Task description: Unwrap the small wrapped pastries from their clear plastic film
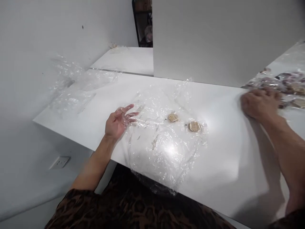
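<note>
A large clear plastic bag (164, 140) lies on the white tabletop and hangs over its front edge. Two small tan wrapped pieces, one rounder (173, 118) and one squarer (194, 126), show through or on the film toward its right side. My left hand (116, 122) is palm up at the bag's left end, fingers spread under the film, with plastic gathered at the thumb. At the far right, my right hand (260, 101) rests back up with curled fingers against a pile of small wrapped pieces (292, 81). Its fingertips are hidden and slightly blurred.
More crumpled clear plastic bags (73, 90) lie at the table's left end, by the wall. A tall white panel (202, 41) rises behind the table (221, 152). A wall socket (60, 162) sits low left, and a dark shelf (143, 25) stands at the back.
</note>
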`<action>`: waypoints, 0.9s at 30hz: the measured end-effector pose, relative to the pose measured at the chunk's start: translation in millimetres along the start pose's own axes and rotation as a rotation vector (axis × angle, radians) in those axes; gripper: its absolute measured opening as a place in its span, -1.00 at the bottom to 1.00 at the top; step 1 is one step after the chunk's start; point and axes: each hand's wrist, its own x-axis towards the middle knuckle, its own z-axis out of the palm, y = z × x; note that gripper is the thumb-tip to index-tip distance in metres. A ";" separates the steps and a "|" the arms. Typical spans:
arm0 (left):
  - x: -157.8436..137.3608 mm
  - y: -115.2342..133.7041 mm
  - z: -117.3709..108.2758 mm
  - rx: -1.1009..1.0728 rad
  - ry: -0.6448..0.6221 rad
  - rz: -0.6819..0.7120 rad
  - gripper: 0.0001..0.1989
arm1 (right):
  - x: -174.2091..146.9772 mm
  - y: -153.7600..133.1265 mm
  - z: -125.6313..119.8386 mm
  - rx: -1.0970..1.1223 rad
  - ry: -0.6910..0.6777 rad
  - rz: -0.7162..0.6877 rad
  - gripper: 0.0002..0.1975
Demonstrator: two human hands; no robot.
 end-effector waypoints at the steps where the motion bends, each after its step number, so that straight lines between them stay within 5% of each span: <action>1: 0.1 -0.3 0.4 0.000 -0.003 -0.001 -0.85 | -1.0 0.2 -3.3 -0.073 0.064 -0.004 -0.63; 5: -0.2 -1.5 0.2 0.002 -0.024 0.004 -0.85 | -29.4 -77.6 6.8 -0.014 0.054 -0.198 -0.53; 8: -1.3 -3.0 -2.8 -0.012 -0.034 0.020 -0.86 | -61.3 -168.0 35.7 0.091 -0.190 -0.463 -0.43; 11: -2.3 -4.4 -8.5 -0.034 -0.039 0.026 -0.87 | -82.2 -219.6 59.0 0.121 -0.372 -0.539 -0.44; 14: -2.5 -5.4 -14.4 -0.065 -0.020 0.033 -0.89 | -94.8 -219.9 60.7 0.109 -0.395 -0.575 -0.47; 21: -0.2 -6.8 -13.9 -0.126 -0.029 -0.002 -0.89 | -119.7 -170.8 22.2 0.113 -0.426 -0.575 -0.46; 24: 1.1 -5.8 -11.7 -0.107 -0.041 -0.011 -0.88 | -116.0 -184.2 22.5 0.142 -0.324 -0.483 -0.47; 27: 1.4 -4.2 -12.5 -0.108 -0.007 -0.017 -0.88 | -110.2 -212.0 37.2 0.106 -0.338 -0.541 -0.45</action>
